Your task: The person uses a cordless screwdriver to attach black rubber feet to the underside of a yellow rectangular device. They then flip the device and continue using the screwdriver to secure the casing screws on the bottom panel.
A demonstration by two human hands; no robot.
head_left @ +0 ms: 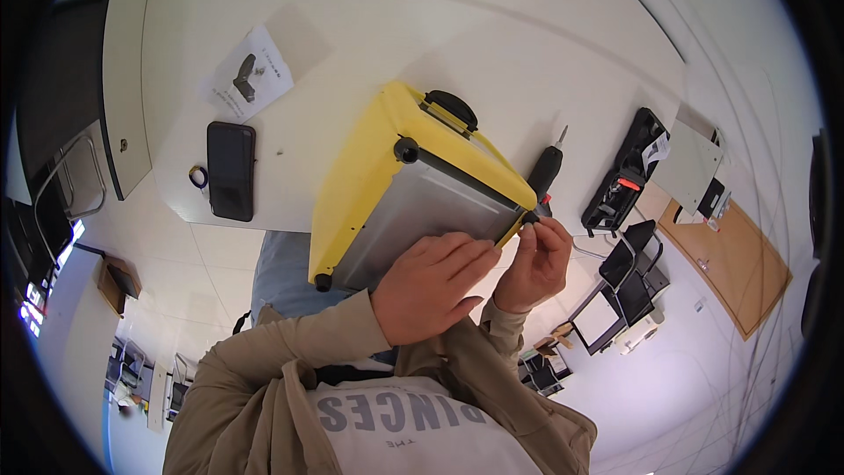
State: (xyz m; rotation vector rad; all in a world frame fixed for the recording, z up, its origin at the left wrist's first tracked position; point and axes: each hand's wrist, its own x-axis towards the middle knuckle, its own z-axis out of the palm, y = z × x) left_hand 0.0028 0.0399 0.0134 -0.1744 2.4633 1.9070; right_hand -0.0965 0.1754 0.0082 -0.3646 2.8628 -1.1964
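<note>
A yellow box-shaped casing (356, 171) rests tilted at the table's near edge, partly over my lap. Its grey metal panel (418, 202) faces up toward me. Black round feet sit at its corners, one at the far left corner (406, 149) and one at the near left (323, 282). My left hand (435, 286) lies flat on the panel with its fingers stretched out. At the right corner, the thumb and fingers of my right hand (536, 266) pinch a small black foot (529, 218), which they partly cover. A black part (451, 110) sticks out from the casing's far side.
Just right of the casing lies a black power screwdriver (546, 171), its bit pointing away. Further right is an open black tool case (626, 171) with a red item inside. A phone (231, 171), a tape roll (199, 178) and a printed sheet (251, 75) lie at left.
</note>
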